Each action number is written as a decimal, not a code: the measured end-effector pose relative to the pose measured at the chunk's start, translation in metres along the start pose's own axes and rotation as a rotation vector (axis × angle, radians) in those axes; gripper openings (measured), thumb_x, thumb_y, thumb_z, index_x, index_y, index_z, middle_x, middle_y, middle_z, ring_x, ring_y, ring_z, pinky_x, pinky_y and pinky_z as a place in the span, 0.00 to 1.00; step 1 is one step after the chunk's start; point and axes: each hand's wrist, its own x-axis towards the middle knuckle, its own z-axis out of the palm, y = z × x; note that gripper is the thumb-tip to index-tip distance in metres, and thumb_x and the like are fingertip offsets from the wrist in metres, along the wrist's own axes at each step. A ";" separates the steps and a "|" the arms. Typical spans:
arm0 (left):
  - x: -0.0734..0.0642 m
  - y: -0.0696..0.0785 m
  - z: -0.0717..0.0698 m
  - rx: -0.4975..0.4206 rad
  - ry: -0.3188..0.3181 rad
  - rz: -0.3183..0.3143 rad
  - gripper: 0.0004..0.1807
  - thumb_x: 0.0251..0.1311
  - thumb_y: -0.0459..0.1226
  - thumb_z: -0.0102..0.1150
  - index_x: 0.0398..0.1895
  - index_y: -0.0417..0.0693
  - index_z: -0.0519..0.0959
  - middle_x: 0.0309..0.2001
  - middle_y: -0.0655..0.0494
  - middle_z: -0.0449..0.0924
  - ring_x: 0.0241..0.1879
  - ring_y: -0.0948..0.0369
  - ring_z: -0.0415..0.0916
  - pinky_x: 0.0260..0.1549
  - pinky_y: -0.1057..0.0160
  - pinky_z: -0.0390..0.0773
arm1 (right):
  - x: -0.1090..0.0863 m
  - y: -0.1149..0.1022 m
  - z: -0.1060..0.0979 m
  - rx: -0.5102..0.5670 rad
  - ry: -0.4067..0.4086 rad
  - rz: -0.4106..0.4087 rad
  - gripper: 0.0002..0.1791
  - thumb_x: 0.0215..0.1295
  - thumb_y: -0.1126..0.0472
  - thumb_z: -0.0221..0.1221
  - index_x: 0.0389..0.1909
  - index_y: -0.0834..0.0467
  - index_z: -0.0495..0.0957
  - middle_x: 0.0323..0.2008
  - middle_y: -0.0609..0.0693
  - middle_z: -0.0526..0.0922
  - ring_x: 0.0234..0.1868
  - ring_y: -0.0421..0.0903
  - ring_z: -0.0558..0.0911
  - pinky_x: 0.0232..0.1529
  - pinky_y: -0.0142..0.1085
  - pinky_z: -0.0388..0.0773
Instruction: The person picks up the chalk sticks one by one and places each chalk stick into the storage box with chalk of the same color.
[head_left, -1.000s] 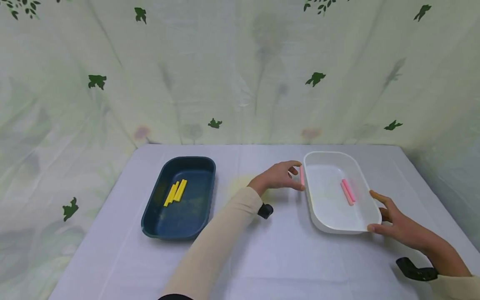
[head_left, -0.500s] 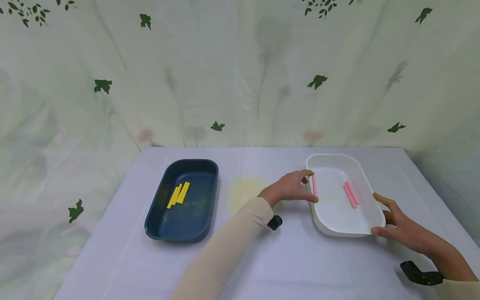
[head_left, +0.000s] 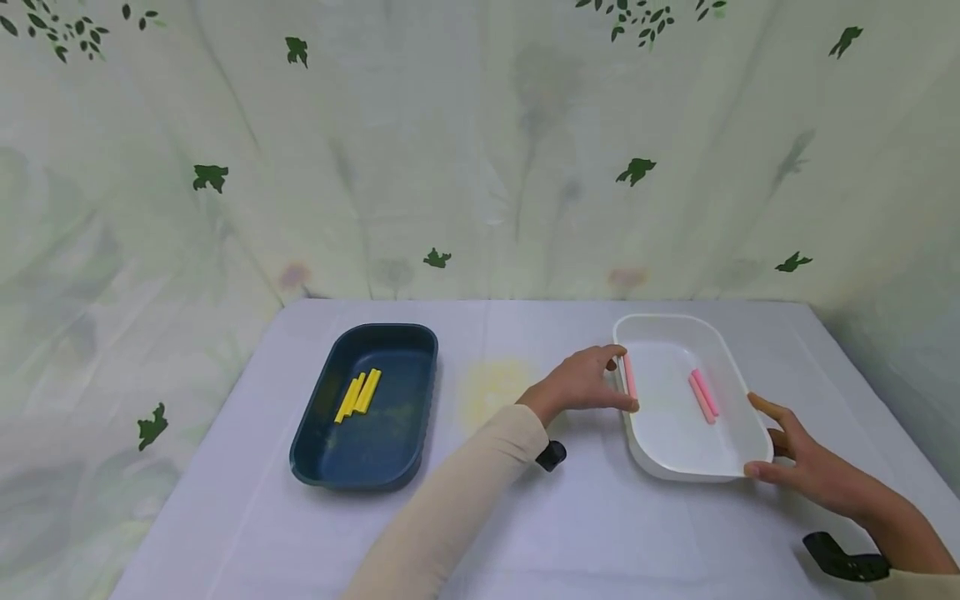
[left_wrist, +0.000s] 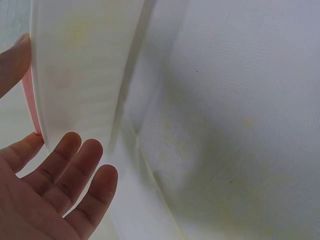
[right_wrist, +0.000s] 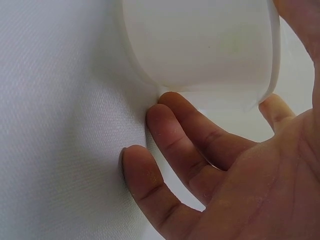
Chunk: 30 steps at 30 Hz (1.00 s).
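My left hand [head_left: 581, 385] pinches a pink chalk stick [head_left: 630, 377] end to end between thumb and index finger. That chalk lies along the inner side of the left rim of a white tray [head_left: 667, 450]. In the left wrist view a strip of the pink stick [left_wrist: 31, 102] shows past the tray's rim; the other fingers are spread beside the outer wall. My right hand [head_left: 813, 471] holds the tray's near right side, thumb and index finger at the rim and the rest lower down. Inside the tray lie two more pink chalk sticks [head_left: 703, 396], side by side.
A dark blue tray [head_left: 390, 467] stands on the left of the table, with several yellow chalk sticks [head_left: 358, 394] in it. A white cloth [head_left: 495, 533] covers the table. Behind it hangs a leaf-patterned curtain [head_left: 450, 150].
My left hand has carried the pink chalk stick rightward, from outside the white tray's left wall to inside its rim. The right hand keeps its hold. The head view has shifted slightly.
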 end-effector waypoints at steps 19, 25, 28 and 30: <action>-0.003 -0.005 0.002 -0.022 -0.028 -0.007 0.47 0.53 0.57 0.70 0.75 0.63 0.60 0.63 0.53 0.77 0.61 0.60 0.75 0.56 0.62 0.76 | -0.002 0.002 0.001 -0.006 0.007 -0.021 0.55 0.71 0.54 0.58 0.77 0.59 0.23 0.69 0.82 0.47 0.62 0.83 0.62 0.43 0.64 0.78; -0.003 -0.006 0.003 -0.038 -0.032 -0.023 0.46 0.53 0.57 0.70 0.75 0.65 0.59 0.62 0.53 0.77 0.60 0.59 0.75 0.55 0.61 0.76 | -0.002 0.002 0.002 -0.003 0.009 -0.021 0.56 0.71 0.54 0.58 0.77 0.58 0.22 0.69 0.82 0.46 0.62 0.84 0.62 0.43 0.64 0.78; -0.001 -0.007 0.003 -0.042 -0.031 -0.027 0.47 0.53 0.57 0.70 0.75 0.65 0.59 0.62 0.53 0.77 0.59 0.59 0.75 0.55 0.61 0.76 | -0.001 0.002 0.002 -0.016 0.013 -0.028 0.56 0.71 0.54 0.58 0.77 0.58 0.22 0.68 0.83 0.49 0.61 0.83 0.63 0.42 0.63 0.79; 0.000 -0.008 0.003 -0.046 -0.034 -0.028 0.47 0.53 0.57 0.70 0.75 0.66 0.59 0.61 0.54 0.77 0.59 0.59 0.75 0.54 0.61 0.76 | 0.000 0.001 0.002 -0.023 0.017 -0.031 0.56 0.70 0.54 0.58 0.77 0.58 0.22 0.68 0.83 0.50 0.61 0.83 0.64 0.42 0.62 0.79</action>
